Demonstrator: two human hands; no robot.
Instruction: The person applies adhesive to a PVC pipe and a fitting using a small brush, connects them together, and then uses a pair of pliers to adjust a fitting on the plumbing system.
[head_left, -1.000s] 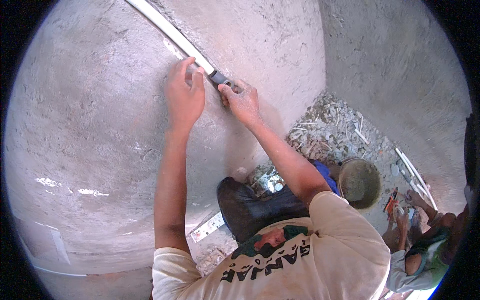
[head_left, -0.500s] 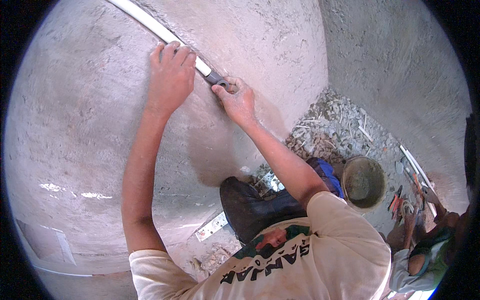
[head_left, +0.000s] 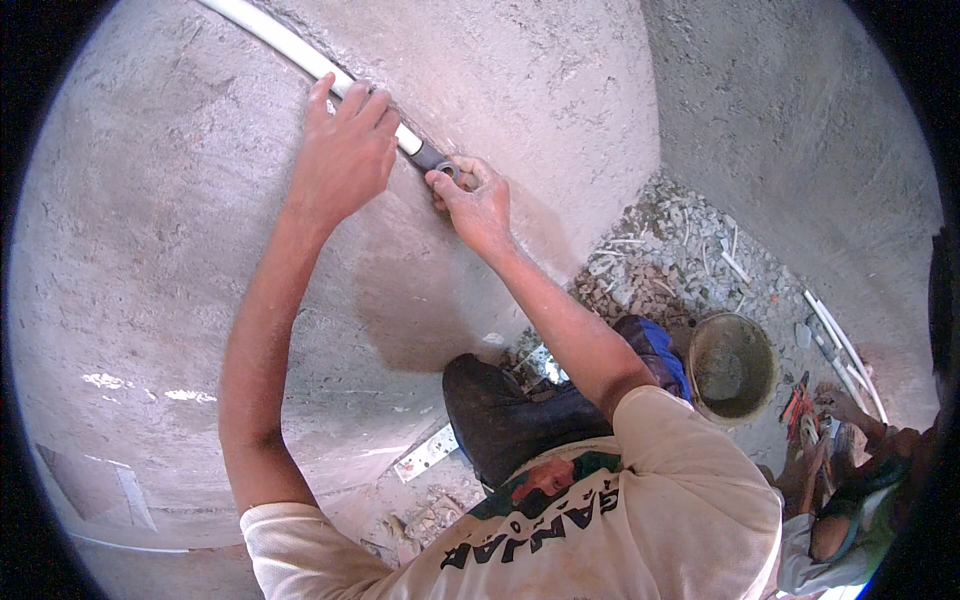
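"Pinching what, that right hand?"
"Grey plastic fitting with a round mouth, between thumb and fingers, at the lower end of the long white plastic pipe along the rough grey wall."
"And the left hand?"
"Fingers spread at the pipe; I can't tell whether they grasp it."
"Handling?"
"Probably light, slightly springy, smooth; the fitting likely stiffer. Best held by its body, with the pipe steadied near the joint."
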